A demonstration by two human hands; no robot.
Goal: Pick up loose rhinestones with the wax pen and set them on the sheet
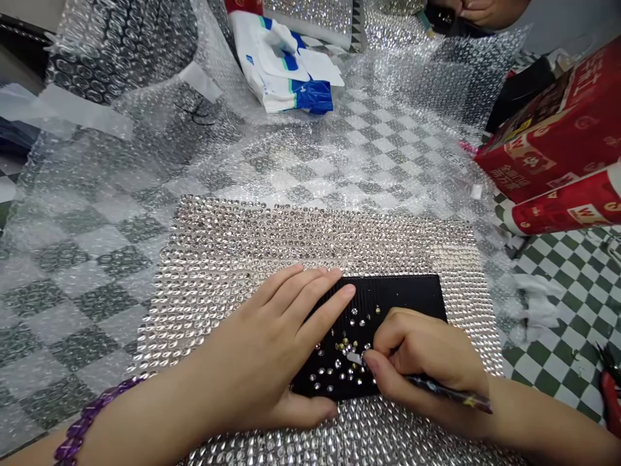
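A black tray (407, 294) lies on a sheet covered in rows of shiny rhinestones (194, 291). Loose clear and yellowish stones (334, 372) are scattered over the tray. My left hand (272, 343) rests flat across the tray's left side, fingers stretched out, holding nothing. My right hand (422, 362) is closed round a dark, patterned pen-like tool (451, 391), whose pale tip (354, 357) is down among the loose stones near the tray's middle.
Bubble wrap (121, 168) spreads under the sheet over a green-and-white checkered cloth (557, 278). A wipes packet (276, 65) lies behind. Red boxes (557, 123), a red cup (567, 207) and red-handled pliers (610, 388) are at right. Another person's hand (490, 11) shows at the top.
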